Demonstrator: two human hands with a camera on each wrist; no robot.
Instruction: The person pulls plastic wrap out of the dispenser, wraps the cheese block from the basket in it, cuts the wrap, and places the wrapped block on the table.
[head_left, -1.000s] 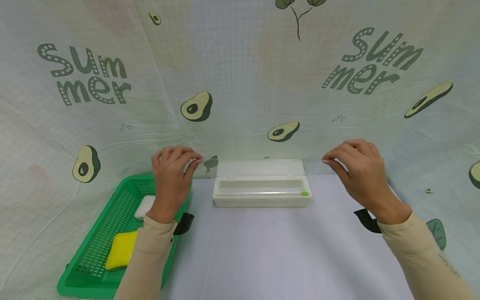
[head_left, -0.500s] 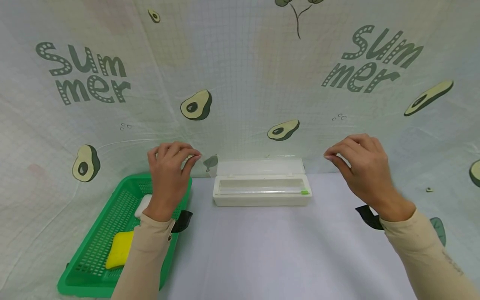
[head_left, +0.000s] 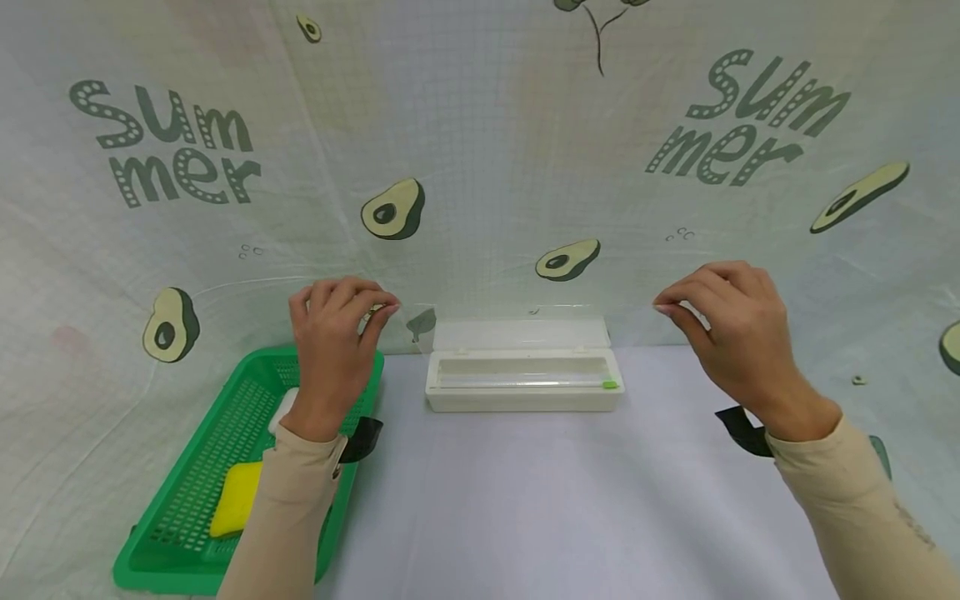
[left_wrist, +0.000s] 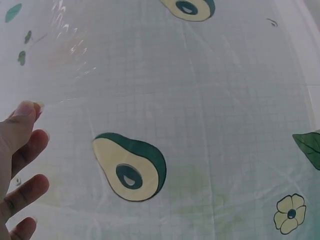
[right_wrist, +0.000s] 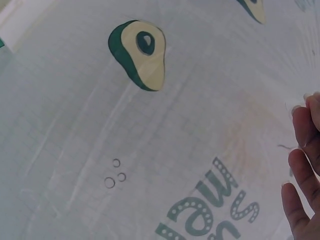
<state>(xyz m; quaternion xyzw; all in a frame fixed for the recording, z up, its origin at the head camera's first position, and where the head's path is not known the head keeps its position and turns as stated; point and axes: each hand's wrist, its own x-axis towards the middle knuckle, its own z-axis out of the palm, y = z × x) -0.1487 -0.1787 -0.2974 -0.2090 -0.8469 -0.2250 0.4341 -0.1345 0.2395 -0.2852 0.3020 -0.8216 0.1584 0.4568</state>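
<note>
My left hand (head_left: 333, 358) is raised to the left of a white cling film dispenser (head_left: 525, 402), thumb and forefinger pinched together. At the same height on the right, my right hand (head_left: 735, 333) has the same pinch. Between them spans a sheet of clear cling film (left_wrist: 77, 50), its glints and thin edge line running from the fingertips in the left wrist view. Creases fan through the film (right_wrist: 300, 45) near the right fingertips. The dispenser's lid (head_left: 521, 333) stands up at the back, with a green slider (head_left: 610, 385) at the right of its front edge.
A green basket (head_left: 165, 581) stands on the left, partly under my left forearm. In it lie a yellow sponge-like block (head_left: 236, 500) and a white item (head_left: 283, 408), mostly hidden by the arm. A printed avocado sheet (head_left: 480, 167) hangs behind the white table (head_left: 525, 508).
Both hands have risen slightly and drifted a little farther apart, still pinching the film. The dispenser and basket stay where they were.
</note>
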